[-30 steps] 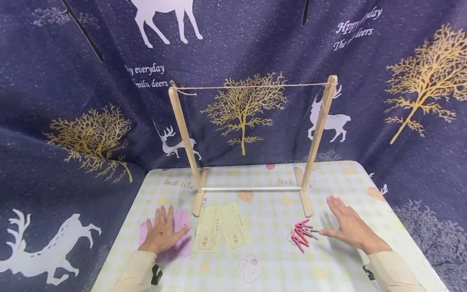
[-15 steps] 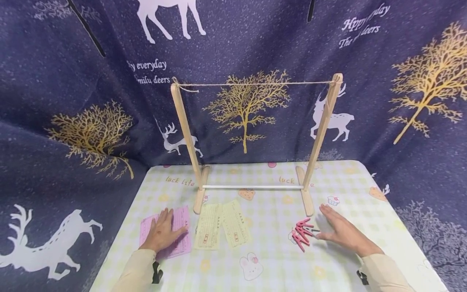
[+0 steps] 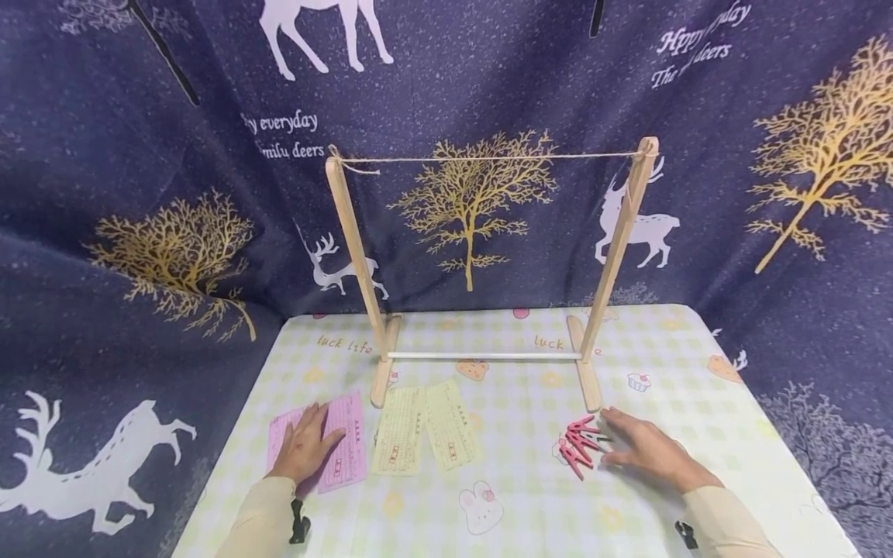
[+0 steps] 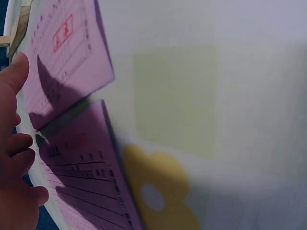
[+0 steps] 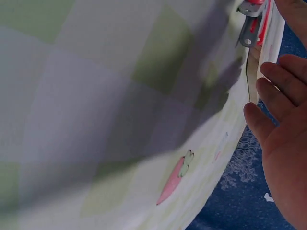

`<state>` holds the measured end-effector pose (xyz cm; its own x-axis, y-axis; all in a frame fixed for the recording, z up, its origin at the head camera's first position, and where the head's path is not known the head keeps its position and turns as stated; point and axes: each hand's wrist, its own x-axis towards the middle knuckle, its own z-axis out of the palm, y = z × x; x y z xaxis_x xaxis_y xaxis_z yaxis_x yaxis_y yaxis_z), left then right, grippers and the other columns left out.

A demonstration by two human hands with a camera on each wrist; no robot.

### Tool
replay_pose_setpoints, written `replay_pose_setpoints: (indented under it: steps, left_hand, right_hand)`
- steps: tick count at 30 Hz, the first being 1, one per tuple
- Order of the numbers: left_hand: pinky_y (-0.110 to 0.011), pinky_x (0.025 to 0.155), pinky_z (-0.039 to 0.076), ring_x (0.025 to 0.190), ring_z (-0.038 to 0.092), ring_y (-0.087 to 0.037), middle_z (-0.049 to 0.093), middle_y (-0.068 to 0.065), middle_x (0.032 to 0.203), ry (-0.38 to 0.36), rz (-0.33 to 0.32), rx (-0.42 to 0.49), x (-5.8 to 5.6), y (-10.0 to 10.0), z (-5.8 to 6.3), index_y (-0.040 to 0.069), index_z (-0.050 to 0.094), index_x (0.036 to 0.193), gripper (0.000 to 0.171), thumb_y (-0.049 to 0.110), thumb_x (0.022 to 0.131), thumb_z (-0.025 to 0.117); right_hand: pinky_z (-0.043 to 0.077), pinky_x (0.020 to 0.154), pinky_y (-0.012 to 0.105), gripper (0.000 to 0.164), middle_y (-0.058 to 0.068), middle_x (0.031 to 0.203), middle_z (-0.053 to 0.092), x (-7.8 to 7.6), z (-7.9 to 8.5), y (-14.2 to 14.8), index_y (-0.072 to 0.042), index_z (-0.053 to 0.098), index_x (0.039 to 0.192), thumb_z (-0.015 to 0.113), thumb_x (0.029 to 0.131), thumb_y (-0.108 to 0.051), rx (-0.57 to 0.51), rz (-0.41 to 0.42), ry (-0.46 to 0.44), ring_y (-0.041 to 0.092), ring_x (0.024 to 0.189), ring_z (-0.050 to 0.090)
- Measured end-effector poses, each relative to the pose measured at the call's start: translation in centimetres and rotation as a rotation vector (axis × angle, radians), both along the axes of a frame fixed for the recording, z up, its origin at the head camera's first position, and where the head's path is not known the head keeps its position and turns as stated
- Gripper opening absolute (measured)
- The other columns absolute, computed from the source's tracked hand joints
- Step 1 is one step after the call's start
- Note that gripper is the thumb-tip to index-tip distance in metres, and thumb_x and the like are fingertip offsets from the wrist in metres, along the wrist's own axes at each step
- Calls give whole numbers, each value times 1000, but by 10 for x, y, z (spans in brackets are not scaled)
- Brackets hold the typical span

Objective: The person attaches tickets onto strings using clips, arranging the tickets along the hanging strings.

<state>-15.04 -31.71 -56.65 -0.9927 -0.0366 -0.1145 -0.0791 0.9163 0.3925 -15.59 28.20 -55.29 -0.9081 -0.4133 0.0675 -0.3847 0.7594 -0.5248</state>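
Observation:
In the head view my left hand (image 3: 301,446) is over two pink printed paper slips (image 3: 349,434), its fingers loosely extended and holding nothing. The left wrist view has that hand (image 4: 14,158) at the left edge, with both pink slips (image 4: 67,57) beside it; whether it touches them I cannot tell. My right hand (image 3: 649,449) hovers just right of a small pile of red clothespins (image 3: 577,449) with a grey one among them. Its fingers are relaxed, with nothing between them. In the right wrist view the grey clothespin (image 5: 249,31) appears near the thumb of this hand (image 5: 288,129).
A wooden stand with a left post (image 3: 356,248) and a right post (image 3: 619,248) carries a taut string (image 3: 488,158). A white rod (image 3: 481,356) joins its feet. Two yellow-green slips (image 3: 399,434) lie before it. A dark blue curtain (image 3: 432,93) hangs behind the checked tablecloth (image 3: 516,496).
My right hand has moved left, toward the clothespins, and lower. My left hand has shifted slightly left with its fingers drawn closer together, showing more of the right pink slip.

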Motion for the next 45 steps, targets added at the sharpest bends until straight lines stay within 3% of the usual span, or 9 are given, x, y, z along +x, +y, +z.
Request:
replay_pose_setpoints:
  steps: [12, 14, 17, 21, 25, 31, 37, 41, 45]
  left_hand:
    - [-66, 115, 4, 144, 25, -44, 35, -27, 154, 43, 36, 10, 1, 1, -10, -4, 36, 150, 67, 24, 97, 66]
    - [-64, 116, 7, 142, 30, -45, 39, -27, 151, 77, 48, 27, 0, 2, -10, -4, 39, 149, 66, 21, 96, 69]
    - [-60, 115, 22, 135, 40, -46, 47, -27, 145, 148, 73, 73, -1, 4, -10, -5, 44, 144, 61, 14, 93, 72]
    - [-56, 107, 39, 129, 49, -46, 53, -28, 139, 224, 120, 134, -1, 8, -9, -4, 49, 141, 51, 1, 93, 67]
    - [-53, 105, 42, 127, 51, -45, 53, -27, 138, 279, 176, 187, -1, 9, -7, -3, 53, 137, 44, -6, 94, 62]
    - [-54, 99, 47, 117, 59, -43, 56, -28, 134, 286, 257, 300, -5, 3, 2, -2, 50, 140, 45, -3, 95, 60]
    - [-51, 96, 50, 107, 66, -42, 65, -29, 120, 314, 274, 337, -13, -3, 19, -2, 46, 143, 52, -3, 93, 62]
    - [-41, 84, 57, 101, 69, -39, 70, -25, 108, 346, 270, 377, -18, -5, 34, -3, 52, 138, 47, -4, 93, 66]
    - [-19, 78, 55, 99, 70, -38, 72, -24, 103, 382, 255, 426, -21, -4, 46, -4, 61, 127, 37, -4, 91, 68]
  right_hand:
    - [43, 98, 60, 54, 25, 123, 65, -4, -10, -3, 7, 63, 124, 83, 79, -15, -28, 64, -5, 47, 114, 60]
    - [44, 97, 60, 51, 23, 121, 67, -5, -11, -3, 7, 64, 123, 82, 80, -14, -28, 73, 7, 47, 113, 60]
    - [44, 98, 58, 49, 19, 119, 69, -6, -13, -3, 6, 64, 123, 81, 81, -13, -30, 63, 11, 46, 115, 60]
    - [43, 99, 59, 49, 20, 119, 68, -5, -14, -2, 6, 65, 122, 82, 80, -11, -19, 32, 24, 46, 115, 60]
    - [46, 96, 60, 47, 24, 117, 67, -2, -14, 0, 6, 66, 118, 84, 77, -10, 1, 20, 78, 45, 110, 62]
    - [51, 91, 55, 42, 18, 108, 71, -1, -14, 3, 4, 69, 112, 84, 75, -6, 26, 10, 137, 39, 102, 67]
    - [53, 89, 52, 41, 12, 106, 72, -2, -3, 2, 3, 69, 113, 84, 76, -7, 9, 10, 130, 34, 99, 68]
    - [56, 83, 49, 40, 11, 101, 73, -5, 5, 1, 5, 70, 111, 84, 74, -1, -38, 47, 200, 31, 93, 70]
    - [57, 78, 47, 39, 12, 100, 73, -9, 14, -1, 6, 70, 109, 83, 72, 4, -61, 75, 261, 29, 89, 70]
